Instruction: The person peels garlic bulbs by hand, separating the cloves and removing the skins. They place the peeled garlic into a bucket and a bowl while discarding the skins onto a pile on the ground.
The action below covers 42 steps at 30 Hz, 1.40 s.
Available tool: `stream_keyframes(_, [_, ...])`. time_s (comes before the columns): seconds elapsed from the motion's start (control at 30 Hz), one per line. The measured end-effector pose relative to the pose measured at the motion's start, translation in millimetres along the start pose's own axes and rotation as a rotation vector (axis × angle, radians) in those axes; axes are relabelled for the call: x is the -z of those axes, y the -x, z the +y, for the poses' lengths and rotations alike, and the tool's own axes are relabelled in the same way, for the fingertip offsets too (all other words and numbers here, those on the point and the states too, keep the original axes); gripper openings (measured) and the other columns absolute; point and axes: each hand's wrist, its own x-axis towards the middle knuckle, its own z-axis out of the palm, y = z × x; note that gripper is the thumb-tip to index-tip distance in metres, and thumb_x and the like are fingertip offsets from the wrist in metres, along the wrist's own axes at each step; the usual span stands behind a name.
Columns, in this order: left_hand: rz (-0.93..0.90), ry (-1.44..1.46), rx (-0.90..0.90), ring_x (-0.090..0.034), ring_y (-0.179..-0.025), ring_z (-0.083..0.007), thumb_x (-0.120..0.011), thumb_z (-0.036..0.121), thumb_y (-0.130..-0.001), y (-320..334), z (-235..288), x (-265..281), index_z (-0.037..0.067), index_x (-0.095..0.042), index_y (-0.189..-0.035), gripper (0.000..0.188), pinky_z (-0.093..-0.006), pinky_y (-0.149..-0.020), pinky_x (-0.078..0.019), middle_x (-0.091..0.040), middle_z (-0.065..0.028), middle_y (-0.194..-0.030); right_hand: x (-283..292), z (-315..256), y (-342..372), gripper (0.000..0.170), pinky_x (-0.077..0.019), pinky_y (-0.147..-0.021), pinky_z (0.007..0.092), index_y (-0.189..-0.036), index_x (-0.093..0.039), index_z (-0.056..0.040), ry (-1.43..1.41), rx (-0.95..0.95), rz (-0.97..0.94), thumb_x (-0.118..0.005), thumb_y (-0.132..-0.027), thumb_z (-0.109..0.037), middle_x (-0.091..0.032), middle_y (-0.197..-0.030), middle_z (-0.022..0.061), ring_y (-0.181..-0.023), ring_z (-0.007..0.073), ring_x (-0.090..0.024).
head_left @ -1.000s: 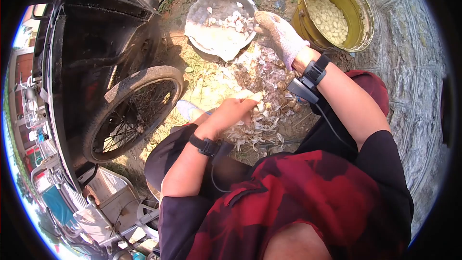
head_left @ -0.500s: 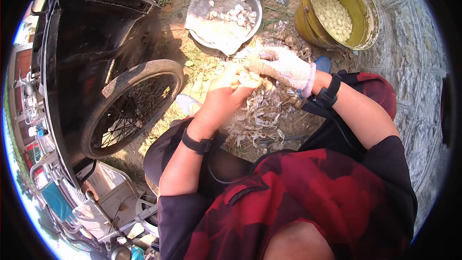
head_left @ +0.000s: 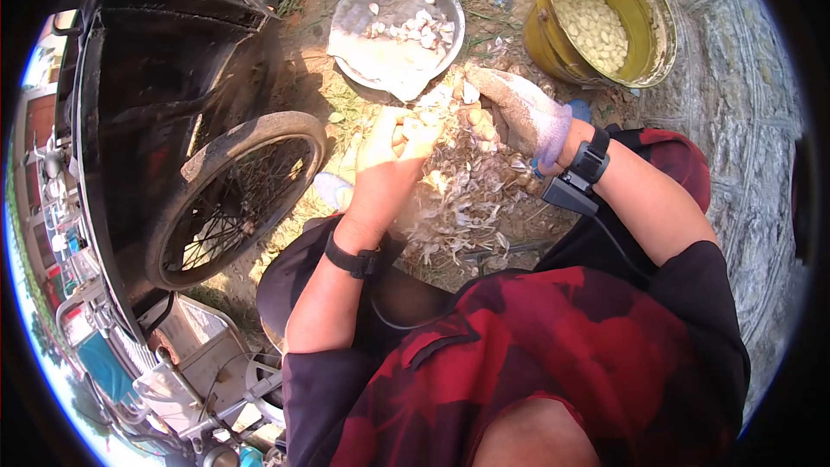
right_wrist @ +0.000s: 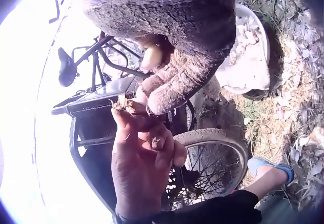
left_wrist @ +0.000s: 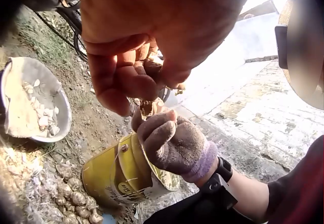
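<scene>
My bare left hand (head_left: 389,160) grips pieces of a garlic bulb (left_wrist: 153,64), thumb and fingers curled round them. The right hand (head_left: 523,108), in a dirty pale knitted glove, is close beside it over the husks. Its curled fingers hold a pale garlic clove (right_wrist: 152,58), partly hidden by the glove. In the right wrist view the gloved fingertips meet dry garlic scraps (right_wrist: 131,105) at the left fingertips. Below both hands lies a heap of papery garlic husks (head_left: 458,207).
Ahead stands a grey basin (head_left: 456,13) with a pale cloth (head_left: 380,60) and loose cloves. A yellow bucket (head_left: 540,39) of peeled cloves (head_left: 592,26) stands right of it. Whole garlic bulbs (left_wrist: 78,198) lie near the bucket. At left is a cart's wheel (head_left: 173,225).
The right hand has come back from the basin rim to the left hand, then drawn slightly apart. My left hand has moved forward and left, still holding garlic.
</scene>
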Motion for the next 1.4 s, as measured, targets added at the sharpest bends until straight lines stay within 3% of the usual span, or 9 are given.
stream_keyframes(0.13, [-0.051, 0.117, 0.027, -0.043, -0.056, -0.003, -0.064, 0.009, -0.09, 4, -5, 1, 0.003, -0.052, -0.101, 0.018, -0.0207, -0.049, -0.0355, -0.056, 0.0019, -0.073, -2, 4, -5, 0.036, -0.0534, -0.061, 0.0238, -0.12, -0.058, -0.0032, -0.04, -0.009, 0.014, -0.053, -0.099, -0.032, -0.066, -0.103, 0.0034, -0.08, 0.0102, -0.063])
stream_keyframes(0.23, [-0.106, -0.047, -0.063, -0.043, -0.056, -0.0026, -0.066, 0.01, -0.09, 5, -6, 3, 0.004, -0.052, -0.101, 0.019, -0.0201, -0.049, -0.0352, -0.056, 0.0026, -0.072, -22, -4, 7, 0.037, -0.0541, -0.074, 0.025, -0.124, -0.058, -0.0016, 0.608, 0.051, -0.1, -0.06, -0.096, -0.025, -0.066, -0.112, 0.0043, -0.092, 0.0069, -0.062])
stream_keyframes(0.4, [-0.079, -0.376, -0.26, -0.046, -0.06, -0.0019, -0.066, 0.011, -0.091, 6, -8, 1, 0.003, -0.052, -0.102, 0.019, -0.0194, -0.051, -0.0377, -0.058, 0.0034, -0.073, -5, 27, -8, 0.041, -0.051, -0.068, 0.0215, -0.124, -0.059, 0.0, 0.696, 0.252, -0.1, -0.063, -0.095, -0.029, -0.066, -0.107, 0.003, -0.086, 0.005, -0.06])
stream_keyframes(0.47, [-0.07, -0.31, -0.053, -0.065, -0.079, -0.0323, -0.065, 0.024, -0.09, 8, -6, -1, 0.006, -0.069, -0.104, 0.024, -0.0371, -0.074, -0.0514, -0.068, -0.0166, -0.086, -16, 17, 1, 0.036, -0.0509, -0.067, 0.022, -0.118, -0.062, 0.0005, 0.558, 0.16, -0.039, -0.06, -0.097, -0.028, -0.067, -0.102, 0.0028, -0.083, 0.005, -0.06])
stream_keyframes(0.5, [-0.071, -0.31, -0.053, -0.065, -0.079, -0.0323, -0.065, 0.024, -0.09, 8, -7, -2, 0.006, -0.069, -0.104, 0.024, -0.0371, -0.074, -0.0514, -0.068, -0.0166, -0.086, -12, 19, -1, 0.036, -0.0509, -0.067, 0.022, -0.118, -0.062, 0.0005, 0.558, 0.16, -0.038, -0.06, -0.097, -0.028, -0.067, -0.102, 0.0028, -0.083, 0.005, -0.06])
stream_keyframes(0.57, [-0.09, -0.138, -0.054, -0.053, -0.066, -0.006, -0.063, 0.008, -0.091, 8, -12, -4, 0.002, -0.053, -0.109, 0.021, -0.0223, -0.059, -0.045, -0.062, -0.0004, -0.084, 0, 25, -6, 0.031, -0.0513, -0.066, 0.0239, -0.11, -0.064, -0.0015, 0.65, 0.307, 0.065, -0.057, -0.098, -0.029, -0.066, -0.096, 0.0031, -0.078, 0.0094, -0.061])
stream_keyframes(0.8, [-0.118, -0.143, -0.241, -0.06, -0.08, -0.0101, -0.056, -0.001, -0.088, 1, -14, -2, 0.001, -0.05, -0.119, 0.031, -0.0232, -0.069, -0.0493, -0.063, -0.0083, -0.105, 2, 17, -2, 0.034, -0.0531, -0.061, 0.0216, -0.123, -0.056, -0.0031, -0.105, -0.028, -0.055, -0.056, -0.098, -0.026, -0.068, -0.104, 0.0059, -0.084, 0.011, -0.068])
stream_keyframes(1.13, [-0.007, 0.108, 0.016, -0.06, -0.089, -0.0093, -0.059, -0.005, -0.085, 4, -7, 2, 0.001, -0.051, -0.119, 0.036, -0.0229, -0.074, -0.0492, -0.063, -0.0072, -0.107, 4, 12, -11, 0.039, -0.0613, -0.065, 0.0267, -0.12, -0.056, -0.0065, -0.2, -0.212, -0.231, -0.056, -0.097, -0.038, -0.066, -0.108, 0.0064, -0.087, 0.0157, -0.068])
stream_keyframes(1.4, [-0.005, 0.04, 0.081, -0.06, -0.088, -0.009, -0.06, -0.006, -0.084, 6, -17, 12, 0.0, -0.05, -0.12, 0.038, -0.0223, -0.074, -0.0489, -0.063, -0.006, -0.102, 11, 14, -40, 0.027, -0.0581, -0.082, 0.0277, -0.11, -0.058, -0.0072, -0.008, -0.109, 0.175, -0.054, -0.099, -0.031, -0.063, -0.101, 0.0064, -0.094, 0.0169, -0.066])
